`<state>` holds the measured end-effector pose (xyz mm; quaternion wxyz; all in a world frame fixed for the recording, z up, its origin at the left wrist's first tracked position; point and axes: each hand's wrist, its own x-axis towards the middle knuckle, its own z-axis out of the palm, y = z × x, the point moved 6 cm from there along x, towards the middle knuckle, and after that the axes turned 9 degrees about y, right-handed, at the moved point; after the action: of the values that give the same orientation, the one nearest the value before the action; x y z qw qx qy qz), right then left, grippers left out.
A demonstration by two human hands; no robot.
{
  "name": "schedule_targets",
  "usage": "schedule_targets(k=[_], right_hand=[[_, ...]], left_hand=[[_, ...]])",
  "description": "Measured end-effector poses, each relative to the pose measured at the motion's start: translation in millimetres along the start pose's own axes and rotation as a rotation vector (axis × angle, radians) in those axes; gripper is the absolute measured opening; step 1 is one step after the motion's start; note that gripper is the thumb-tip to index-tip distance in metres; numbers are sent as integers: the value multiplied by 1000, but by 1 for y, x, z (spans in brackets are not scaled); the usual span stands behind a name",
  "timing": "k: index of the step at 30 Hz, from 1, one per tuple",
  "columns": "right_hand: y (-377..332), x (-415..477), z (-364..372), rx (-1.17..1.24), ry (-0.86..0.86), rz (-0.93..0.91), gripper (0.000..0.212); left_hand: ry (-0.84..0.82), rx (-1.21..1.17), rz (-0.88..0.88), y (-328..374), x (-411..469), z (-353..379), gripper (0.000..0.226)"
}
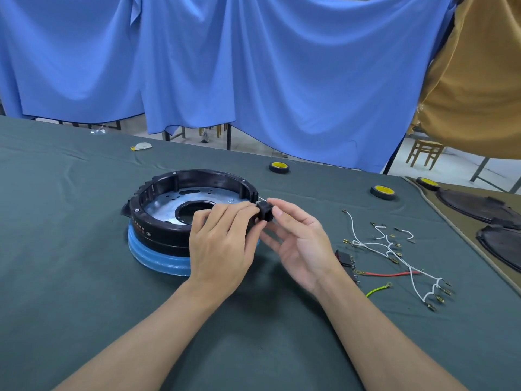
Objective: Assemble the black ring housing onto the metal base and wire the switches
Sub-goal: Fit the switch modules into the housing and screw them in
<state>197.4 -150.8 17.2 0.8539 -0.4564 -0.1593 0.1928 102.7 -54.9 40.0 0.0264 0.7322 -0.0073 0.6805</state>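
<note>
Pinching one switch at the right edge of the housing, the left hand and right hand are both gripping it. The housing is already sitting on the base. Wires and a second switch are lying loose at right, so wiring appears largely outstanding.

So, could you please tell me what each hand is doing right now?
Left hand: pinches the black switch.
Right hand: holds the same switch.

blue drapes, wooden stool
</note>
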Motion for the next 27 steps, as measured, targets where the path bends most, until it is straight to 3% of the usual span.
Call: schedule_targets(k=[4,12,19,23,27], right_hand=[[-1,-2,5,-20,-54,5,29],[-1,-1,6,-24,10,23,41],[-7,2,-3,-104,78,-101,33],[-6,2,5,-60,48,-113,32],[-5,7,9,-57,78,-107,21]], left_hand=[[-40,5,-20,-1,0,3,30],[-2,31,1,-4,1,-1,20],[-196,-43,-5,-8,9,2,18],[-392,-143,-160,-18,19,8,23],[-486,-249,-364,-34,30,15,28]])
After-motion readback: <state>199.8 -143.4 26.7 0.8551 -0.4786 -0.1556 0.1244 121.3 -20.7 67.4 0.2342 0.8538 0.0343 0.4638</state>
